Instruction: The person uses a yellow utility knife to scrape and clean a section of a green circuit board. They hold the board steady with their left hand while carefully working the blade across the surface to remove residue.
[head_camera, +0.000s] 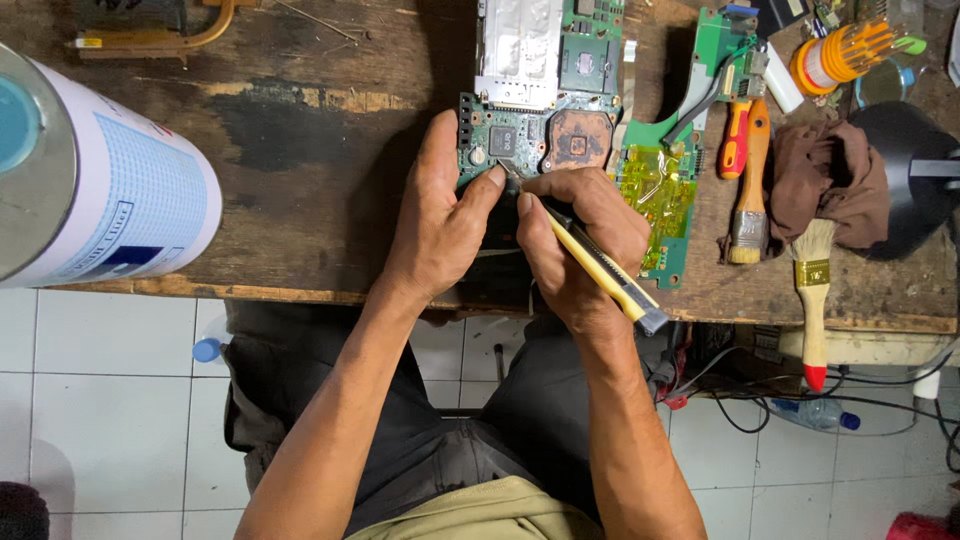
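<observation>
Wooden bench (300, 130): circuit board (520, 130) under both hands, knife (600, 268) in right.

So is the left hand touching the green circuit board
Touching. The head view shows the left hand with its thumb and fingers pressed on the green circuit board at its near edge.

An electronics repair workshop is shown. A worn, stained wooden bench (300, 130) is laid with bare circuit boards (540, 90), one partly covered in yellow tape (650, 185). Tools are spread alongside: two brushes (812, 290), a screwdriver (735, 140), a rag (825, 175) and a set of small drivers (845, 52). Cables (800, 390) are seen hanging under the bench above a white tiled floor (100, 400).
</observation>
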